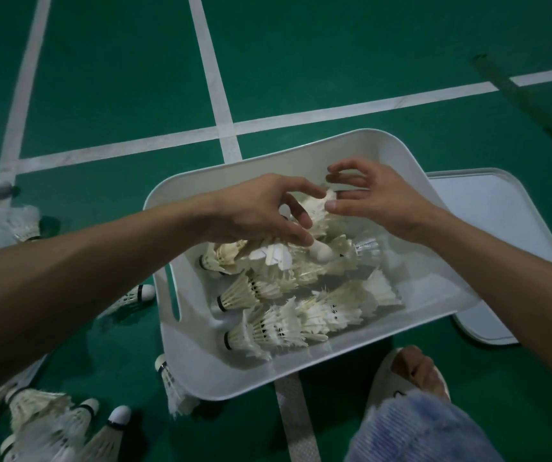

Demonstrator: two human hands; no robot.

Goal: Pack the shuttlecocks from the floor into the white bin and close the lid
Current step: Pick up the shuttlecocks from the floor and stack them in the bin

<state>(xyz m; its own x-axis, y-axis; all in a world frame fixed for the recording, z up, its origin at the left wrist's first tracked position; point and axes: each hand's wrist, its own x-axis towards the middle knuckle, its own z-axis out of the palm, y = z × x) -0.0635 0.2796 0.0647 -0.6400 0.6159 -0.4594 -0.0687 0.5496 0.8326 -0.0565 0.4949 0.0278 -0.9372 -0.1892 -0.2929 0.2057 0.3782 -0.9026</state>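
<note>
- Head view, nearest the camera: a blue-clad knee [414, 428] and a sandalled foot [414, 371] at lower right, with both forearms reaching forward over the white bin [201, 365].
- Left hand [261, 211]: fingers curled down onto a shuttlecock [304, 253] that lies on top of the pile in the bin, its cork tip showing just beyond the fingertips. The grip itself is under the palm, so whether it is pinched or only touched cannot be told.
- Right hand [371, 195]: thumb and fingers loosely bent, pinching the feather edge of a second shuttlecock [317, 208] held between the two hands.
- Bin contents: many shuttlecocks in nested rows on the bin floor.
- Still on the green floor [118, 78]: a cluster of loose shuttlecocks [54, 425] at lower left and single ones along the left edge.
- Lid [487, 225]: flat on the floor, just beside the bin's right side, partly under it.
- Risks: feathers may bend or snap if the pinch tightens; a shuttlecock dropped askew may sit proud of the rim and later block the lid.
- Hard to make out: dim light blurs feather detail; the lower-left cluster is cut off by the frame.
</note>
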